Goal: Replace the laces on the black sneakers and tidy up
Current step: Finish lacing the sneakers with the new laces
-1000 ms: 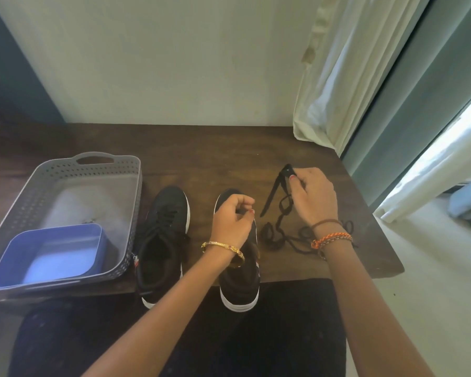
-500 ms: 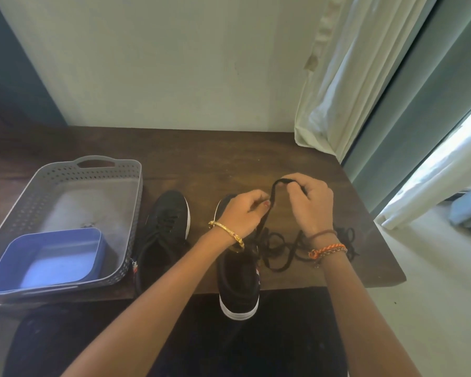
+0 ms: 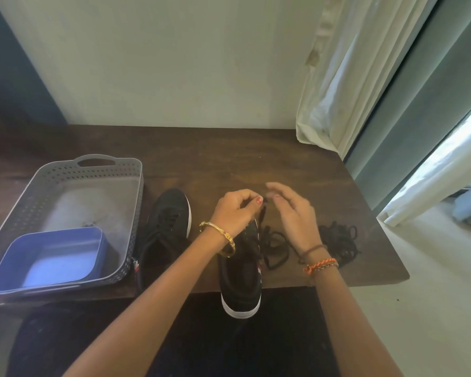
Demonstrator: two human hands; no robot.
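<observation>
at the table's near edge, the unlaced right sneaker [image 3: 241,278] overhangs toward the person, a loose lace [image 3: 276,247] just beside it. step in hand, judged: threading begins; next calls for feeding the tip into a front eyelet. above the toe, the left hand [image 3: 235,209] pinches the lace end; the right hand [image 3: 292,213], blurred, hovers loose-fingered and empty. farther left, the laced left sneaker [image 3: 169,227].

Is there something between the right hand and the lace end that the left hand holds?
Nothing visible. The right hand is open beside the left hand, which pinches the black lace above the sneaker.
</observation>
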